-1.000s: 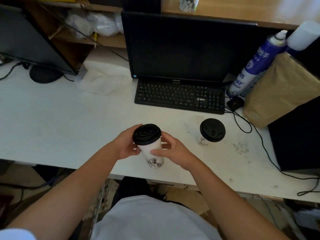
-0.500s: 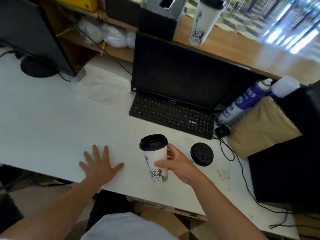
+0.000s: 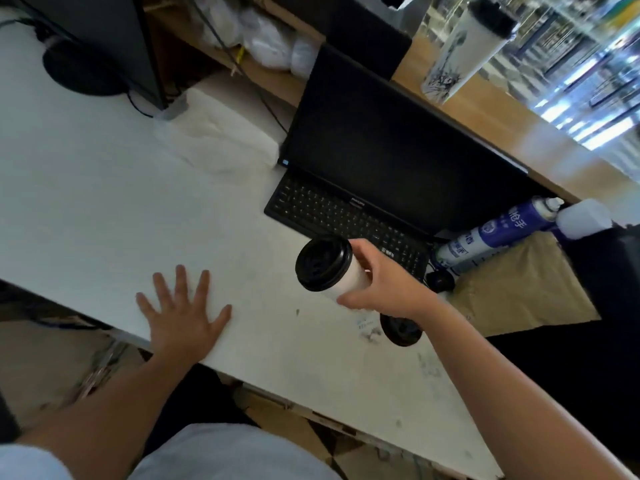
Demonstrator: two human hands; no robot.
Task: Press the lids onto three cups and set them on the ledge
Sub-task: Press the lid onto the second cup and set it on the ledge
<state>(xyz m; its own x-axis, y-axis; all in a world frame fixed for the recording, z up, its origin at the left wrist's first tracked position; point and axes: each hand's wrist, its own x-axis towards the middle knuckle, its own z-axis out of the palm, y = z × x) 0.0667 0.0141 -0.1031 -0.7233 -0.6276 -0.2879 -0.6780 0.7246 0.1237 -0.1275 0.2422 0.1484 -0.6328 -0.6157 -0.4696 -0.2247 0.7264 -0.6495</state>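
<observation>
Left hand (image 3: 183,317): lower centre-left of the frame, palm flat on the near edge of the white bench (image 3: 86,202); fingers (image 3: 180,282) apart and straight, holding nothing.
Right hand (image 3: 384,282): centre of the frame, fingers and thumb clamped round the wall of the white paper cup with black plastic lid (image 3: 327,268).
Held cup: centre of the frame, tilted with its lid facing up and to the left; lid seated on the rim; base hidden behind the hand.
Second black round lid (image 3: 401,329): just below the right wrist, partly covered by it; what it sits on cannot be made out.
Black keyboard (image 3: 339,220): on the bench just behind the held cup.
Dark flat monitor (image 3: 391,147): upright behind the keyboard, screen off.
Blue and white spray can (image 3: 495,233): right of the keyboard, leaning over a brown paper bag (image 3: 519,285).
Wooden ledge (image 3: 502,133): upper right, behind the monitor.
Tall white printed cup with black lid (image 3: 464,46): standing on the ledge, top right.
</observation>
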